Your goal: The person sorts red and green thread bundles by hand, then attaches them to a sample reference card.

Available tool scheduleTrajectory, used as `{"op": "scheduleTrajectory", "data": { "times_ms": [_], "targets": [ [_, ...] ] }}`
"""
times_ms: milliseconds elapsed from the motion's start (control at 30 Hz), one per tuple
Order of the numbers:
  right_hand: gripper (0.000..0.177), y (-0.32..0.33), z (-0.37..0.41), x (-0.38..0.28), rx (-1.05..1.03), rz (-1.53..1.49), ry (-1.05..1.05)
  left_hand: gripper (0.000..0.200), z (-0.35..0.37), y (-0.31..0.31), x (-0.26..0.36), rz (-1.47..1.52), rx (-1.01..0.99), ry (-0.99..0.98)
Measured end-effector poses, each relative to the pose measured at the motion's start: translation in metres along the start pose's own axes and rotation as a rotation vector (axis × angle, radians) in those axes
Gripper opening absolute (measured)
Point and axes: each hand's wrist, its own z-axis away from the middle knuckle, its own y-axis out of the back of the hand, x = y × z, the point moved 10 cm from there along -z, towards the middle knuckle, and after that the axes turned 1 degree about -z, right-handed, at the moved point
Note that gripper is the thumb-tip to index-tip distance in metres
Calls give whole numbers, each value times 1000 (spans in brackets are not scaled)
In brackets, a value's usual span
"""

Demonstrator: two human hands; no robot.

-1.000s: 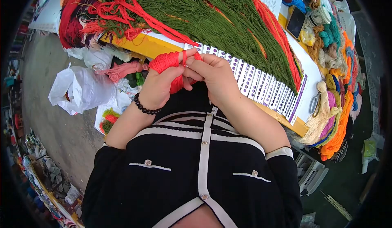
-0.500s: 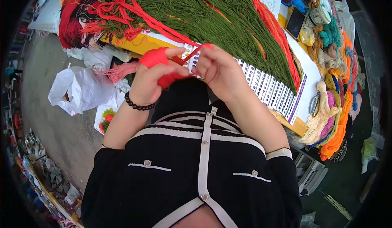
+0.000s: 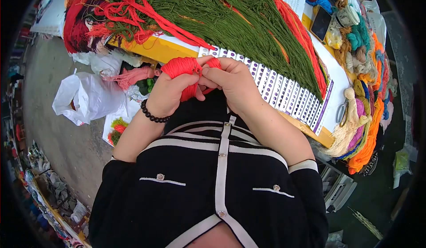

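My left hand (image 3: 167,90), with a black bead bracelet at the wrist, is closed around a bundle of red yarn (image 3: 181,67). My right hand (image 3: 230,79) meets it at the bundle's right side, thumb and fingers pinched on a loop of the same red yarn. The fingertips of both hands nearly touch. Just beyond them lies a white card strip with rows of purple dots (image 3: 284,90), at the table's near edge. Long dark green yarn (image 3: 226,21) spreads over the table, with red strands (image 3: 164,21) on top at the left.
On the right are a phone (image 3: 321,24), scissors (image 3: 341,113) and skeins of many colours (image 3: 355,132). A white plastic bag (image 3: 84,99) stands at the left beside pink yarn (image 3: 131,77). The table's yellow edge (image 3: 155,47) runs past my hands.
My hands have come together. My right hand has moved left and down and now pinches the yarn close to the bundle, where a strand was stretched between the hands before.
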Motion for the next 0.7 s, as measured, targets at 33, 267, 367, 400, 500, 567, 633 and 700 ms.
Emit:
{"op": "scheduleTrajectory", "data": {
  "times_ms": [33,267,367,400,500,567,633,700],
  "targets": [
    [11,1,1,-1,3,15,2,40,0,-1,0,0,0,0],
    [7,13,0,2,110,-74,30,33,0,11,1,92,93,-55],
    [7,12,2,0,105,-26,33,29,2,8,4,32,121,-56],
    [7,12,2,1,110,-18,18,28,3,8,5,-28,143,-62],
    [7,11,4,2,117,18,5,23,3,11,5,-125,196,-60],
    [8,11,4,2,121,46,7,22,3,13,3,-113,220,-74],
    [8,13,4,4,133,22,7,20,3,14,2,-100,243,-89],
    [8,13,4,3,141,18,8,18,4,15,5,-23,272,-138]
  ]
}}
